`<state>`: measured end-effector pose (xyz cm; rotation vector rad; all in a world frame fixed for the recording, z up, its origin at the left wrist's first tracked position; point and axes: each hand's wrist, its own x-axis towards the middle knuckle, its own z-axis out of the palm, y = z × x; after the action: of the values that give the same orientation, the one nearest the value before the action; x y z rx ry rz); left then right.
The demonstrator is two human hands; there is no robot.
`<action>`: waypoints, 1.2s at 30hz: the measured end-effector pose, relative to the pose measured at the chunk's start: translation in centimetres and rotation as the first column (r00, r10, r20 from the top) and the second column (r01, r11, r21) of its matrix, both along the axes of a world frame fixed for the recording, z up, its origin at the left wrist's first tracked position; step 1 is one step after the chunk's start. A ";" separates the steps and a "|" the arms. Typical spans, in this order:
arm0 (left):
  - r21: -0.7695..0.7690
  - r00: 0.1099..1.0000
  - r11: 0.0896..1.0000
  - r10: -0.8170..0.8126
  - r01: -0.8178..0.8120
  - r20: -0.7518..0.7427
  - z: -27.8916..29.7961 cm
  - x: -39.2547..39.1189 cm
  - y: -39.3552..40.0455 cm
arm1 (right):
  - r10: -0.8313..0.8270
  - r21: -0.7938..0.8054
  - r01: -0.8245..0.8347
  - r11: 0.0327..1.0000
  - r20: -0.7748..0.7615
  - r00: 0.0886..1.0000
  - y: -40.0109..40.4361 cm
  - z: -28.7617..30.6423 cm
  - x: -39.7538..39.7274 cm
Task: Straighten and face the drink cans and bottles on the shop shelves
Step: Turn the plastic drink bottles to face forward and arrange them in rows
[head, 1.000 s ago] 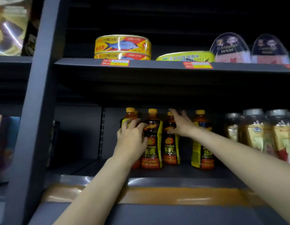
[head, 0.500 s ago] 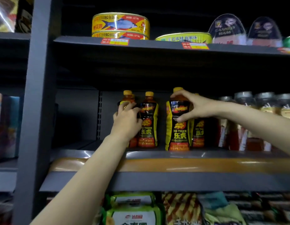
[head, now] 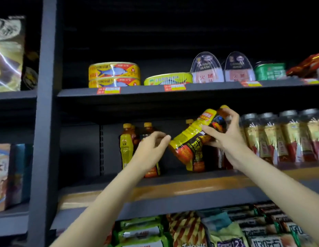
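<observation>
Right hand [head: 224, 134] around tilted bottle [head: 194, 138]

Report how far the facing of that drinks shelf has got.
Done: the capped bottles on the right stand upright in a row. In hand: the right hand grips a yellow-and-black bottle, tilted and lifted off the shelf; the left hand reaches toward its base. Left: set it upright, label forward, then align the bottles at the left.

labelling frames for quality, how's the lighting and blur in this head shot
Head view: dim overall, top of the shelving nearly black; left hand and the tilted bottle in the right hand are motion-blurred; glare on the foil packet upper left; wide-angle bending at edges.
</observation>
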<state>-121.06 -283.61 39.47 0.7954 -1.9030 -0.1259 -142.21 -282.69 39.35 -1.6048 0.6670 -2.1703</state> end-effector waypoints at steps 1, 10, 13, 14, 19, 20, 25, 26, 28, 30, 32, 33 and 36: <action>0.122 0.991 0.986 -0.103 0.113 -0.085 -0.2 -0.6 0.4 | 0.099 -0.006 -0.099 0.995 0.119 0.988 0.3 0.2 -0.1; 0.187 0.696 0.736 -0.479 0.651 -0.535 -1.1 -1.9 2.3 | 0.351 0.189 -0.388 0.902 0.201 0.914 2.3 0.5 -0.8; -0.088 0.921 0.923 -0.381 0.374 -0.081 -0.9 -0.8 3.2 | 0.396 0.314 -0.483 0.817 0.303 0.867 2.6 0.0 -0.8; -0.132 0.926 0.921 -0.375 0.367 -0.041 -0.9 -0.6 3.4 | 0.402 0.322 -0.500 0.804 0.324 0.856 2.7 -0.2 -0.8; -0.213 0.912 0.902 -0.401 0.376 -0.090 -0.8 -0.2 4.2 | 0.441 0.356 -0.545 0.759 0.336 0.832 3.4 0.0 -0.1; -0.234 0.924 0.904 -0.379 0.358 -0.049 -0.7 -0.1 4.3 | 0.433 0.371 -0.544 0.753 0.344 0.833 3.5 0.2 0.1; -0.135 0.949 0.939 -0.308 0.315 0.072 -0.8 0.5 3.9 | 0.283 0.359 -0.435 0.826 0.403 0.870 3.8 0.8 0.9; -0.030 0.935 0.934 -0.355 0.355 0.007 -1.1 0.6 3.7 | 0.237 0.312 -0.369 0.876 0.388 0.891 3.7 0.6 1.1; 0.254 0.842 0.807 -0.475 0.532 -0.255 -1.6 0.6 3.5 | 0.131 0.192 -0.205 0.960 0.339 0.931 3.4 0.0 1.6; 0.399 0.755 0.654 -0.450 0.643 -0.477 -1.7 0.3 3.2 | 0.080 0.110 -0.113 0.987 0.269 0.960 3.4 -0.6 2.0; 0.434 0.743 0.624 -0.402 0.650 -0.535 -1.5 0.3 3.1 | 0.069 0.067 -0.084 0.994 0.201 0.977 3.5 -0.7 2.3; 0.430 0.743 0.628 -0.401 0.649 -0.536 -1.5 0.2 3.0 | 0.060 0.053 -0.069 0.996 0.158 0.986 3.5 -0.7 2.4; 0.314 0.749 0.725 -0.405 0.613 -0.525 -1.7 -0.1 2.9 | 0.059 0.045 -0.060 0.997 0.032 0.998 3.7 0.0 2.3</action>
<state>-121.15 -280.76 37.78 0.4476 -1.6288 -1.0786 -139.88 -279.02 39.34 -1.5453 0.6466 -2.1179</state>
